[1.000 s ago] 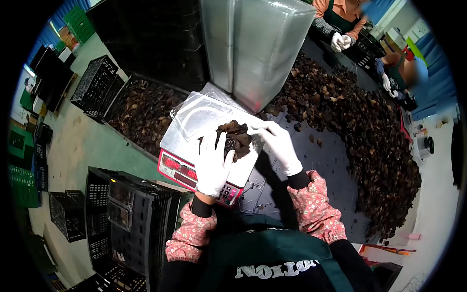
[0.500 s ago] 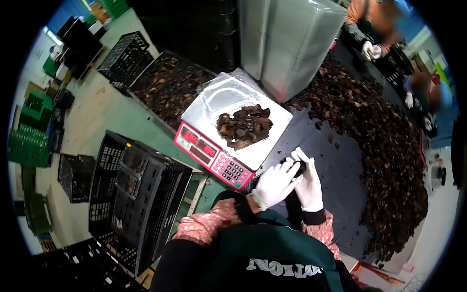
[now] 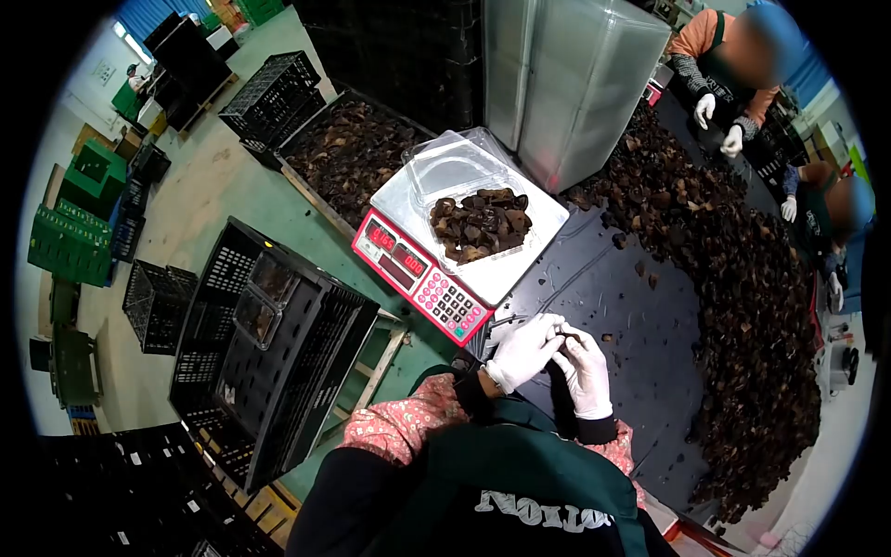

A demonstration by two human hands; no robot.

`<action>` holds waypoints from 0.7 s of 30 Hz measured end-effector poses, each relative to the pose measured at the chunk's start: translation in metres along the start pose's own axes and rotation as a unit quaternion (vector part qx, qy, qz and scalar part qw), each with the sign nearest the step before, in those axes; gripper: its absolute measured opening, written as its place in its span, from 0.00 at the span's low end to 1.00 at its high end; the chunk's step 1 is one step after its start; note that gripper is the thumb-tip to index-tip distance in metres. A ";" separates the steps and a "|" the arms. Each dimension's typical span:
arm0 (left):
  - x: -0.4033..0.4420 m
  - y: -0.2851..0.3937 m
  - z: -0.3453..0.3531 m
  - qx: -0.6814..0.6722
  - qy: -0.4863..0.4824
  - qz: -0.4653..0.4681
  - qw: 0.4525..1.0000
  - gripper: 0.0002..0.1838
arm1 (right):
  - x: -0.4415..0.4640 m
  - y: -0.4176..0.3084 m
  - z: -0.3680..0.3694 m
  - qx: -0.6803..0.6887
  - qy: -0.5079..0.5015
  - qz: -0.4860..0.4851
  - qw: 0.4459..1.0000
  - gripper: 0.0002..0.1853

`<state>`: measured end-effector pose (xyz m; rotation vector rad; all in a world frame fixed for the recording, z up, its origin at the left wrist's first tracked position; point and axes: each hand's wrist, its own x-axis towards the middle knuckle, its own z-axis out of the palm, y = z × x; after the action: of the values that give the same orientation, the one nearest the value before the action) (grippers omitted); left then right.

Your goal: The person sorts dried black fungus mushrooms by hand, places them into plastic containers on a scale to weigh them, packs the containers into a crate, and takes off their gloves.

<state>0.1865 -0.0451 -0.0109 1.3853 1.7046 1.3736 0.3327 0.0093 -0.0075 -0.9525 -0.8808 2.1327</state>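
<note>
A red and silver scale [image 3: 422,290] stands on the dark tabletop. On its plate rests a clear plastic box [image 3: 436,172] with its lid folded back, filled with dark brown dried pieces [image 3: 481,226]. Below the scale's right corner, my left hand [image 3: 526,353], in a white glove, has its fingers closed against those of my right hand. My right hand [image 3: 585,371], also gloved, is bent inward with a small dark bit partly visible between the fingertips. What exactly the fingers hold is mostly hidden.
A large heap of dark pieces [image 3: 752,353] covers the right side. Clear boxes [image 3: 580,93] are stacked behind the scale. A black crate [image 3: 278,362] with a clear box stands at left, a filled tray [image 3: 343,153] behind. Two co-workers [image 3: 729,74] [image 3: 821,209] sit at the far right.
Both my hands have left the box on the scale and come together nearer my body. The dark bit between them now shows less. The view has shifted, so the scale appears farther right.
</note>
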 end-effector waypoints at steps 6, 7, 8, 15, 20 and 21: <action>-0.011 0.014 -0.022 -0.067 0.039 -0.021 0.997 0.13 | 0.005 -0.018 -0.013 -0.065 0.036 -0.036 0.997 0.14; -0.010 0.013 -0.031 -0.087 0.070 -0.024 0.993 0.12 | 0.010 -0.024 -0.009 -0.096 0.025 -0.049 0.994 0.14; -0.011 0.011 -0.040 -0.105 0.101 -0.029 0.989 0.12 | 0.019 -0.031 -0.001 -0.126 0.012 -0.061 0.990 0.13; -0.024 -0.001 -0.103 -0.099 0.261 -0.120 0.953 0.13 | 0.105 -0.081 0.143 -0.372 -0.044 -0.342 0.862 0.13; -0.031 -0.023 -0.101 -0.095 0.252 -0.113 0.956 0.11 | 0.177 -0.035 0.167 -0.581 -0.066 -0.539 0.606 0.12; -0.033 -0.026 -0.101 -0.080 0.237 -0.118 0.961 0.11 | 0.170 -0.037 0.165 -0.611 -0.067 -0.514 0.599 0.12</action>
<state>0.0993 -0.1115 -0.0073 0.7691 1.9239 1.7519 0.1193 0.1077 0.0426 -0.4749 -2.3228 0.3664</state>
